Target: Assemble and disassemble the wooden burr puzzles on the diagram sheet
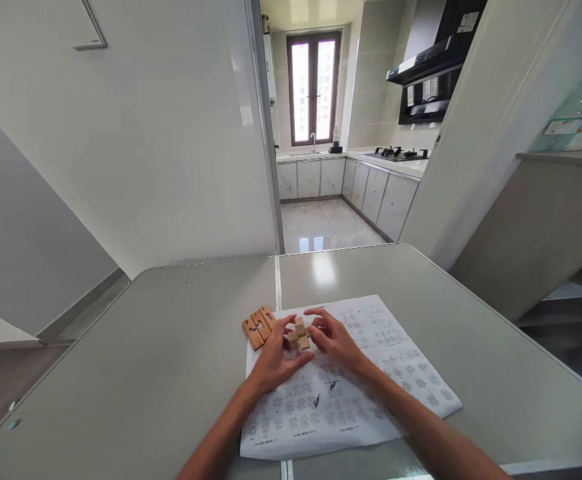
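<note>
A small wooden burr puzzle point(299, 335), its pale blocks crossing one another, is between my two hands just above a printed sheet point(341, 413). My left hand point(277, 359) curves around its left side, fingers at the far edge and thumb stretched along the near side. On the right, my right hand point(335, 339) has bent fingers against the puzzle's right end, the index finger reaching over the top. The fingers hide parts of both ends. Beside my left hand lie flat wooden pieces with cut-outs point(259, 327), partly over the sheet's left edge.
The sheet is covered with rows of small line diagrams and lies across the seam of a grey-green table point(171, 373). Beyond the table is a doorway to a kitchen with a gas hob point(398, 154). A large clear water bottle point(578, 120) stands on a ledge at right.
</note>
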